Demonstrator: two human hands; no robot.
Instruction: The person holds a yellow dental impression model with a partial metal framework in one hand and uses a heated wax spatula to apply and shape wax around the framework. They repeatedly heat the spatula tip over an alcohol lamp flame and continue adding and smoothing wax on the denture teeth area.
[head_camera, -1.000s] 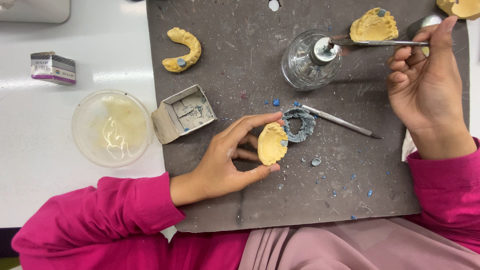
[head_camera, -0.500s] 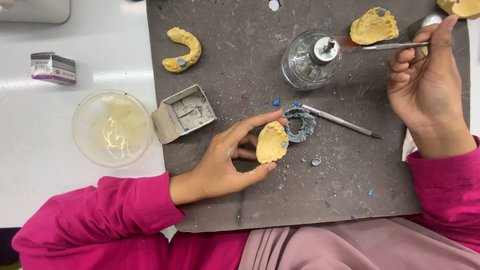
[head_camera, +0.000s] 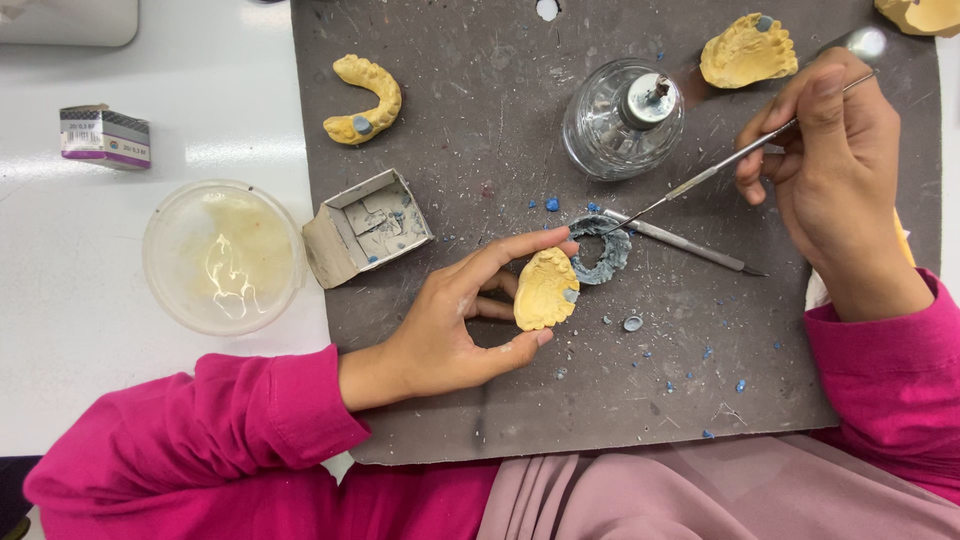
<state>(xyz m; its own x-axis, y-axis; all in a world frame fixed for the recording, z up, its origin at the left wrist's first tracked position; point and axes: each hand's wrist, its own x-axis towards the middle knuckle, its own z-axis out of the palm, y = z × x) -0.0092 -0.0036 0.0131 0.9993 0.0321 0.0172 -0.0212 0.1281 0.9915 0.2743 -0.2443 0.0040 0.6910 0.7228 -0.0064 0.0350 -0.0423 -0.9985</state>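
On the dark grey work mat (head_camera: 480, 130) that covers most of the white bench, my two hands work over dental casts. My left hand (head_camera: 455, 330), pink-sleeved, lies palm-side up near the mat's lower middle and pinches a yellow plaster cast (head_camera: 543, 290) between thumb and forefinger; the cast stands on edge, its long axis running from lower left to upper right, its upper end just beside the blue-grey wax ring (head_camera: 600, 250). My right hand (head_camera: 830, 170), at the mat's right edge, is closed in a pen grip around a slim metal wax instrument (head_camera: 720, 168), whose long axis slopes from upper right down to lower left, tip pointing at the ring and touching or nearly touching its upper rim. A glass spirit lamp (head_camera: 620, 120) stands just above the ring. A second metal instrument (head_camera: 690, 245) lies flat beside the ring, tip pointing right. An open grey cardboard box (head_camera: 365, 228) sits left of my left hand, a clear round dish (head_camera: 222, 257) off the mat beyond it. A horseshoe-shaped cast (head_camera: 365, 100) rests upper left, another cast (head_camera: 748, 50) upper right.
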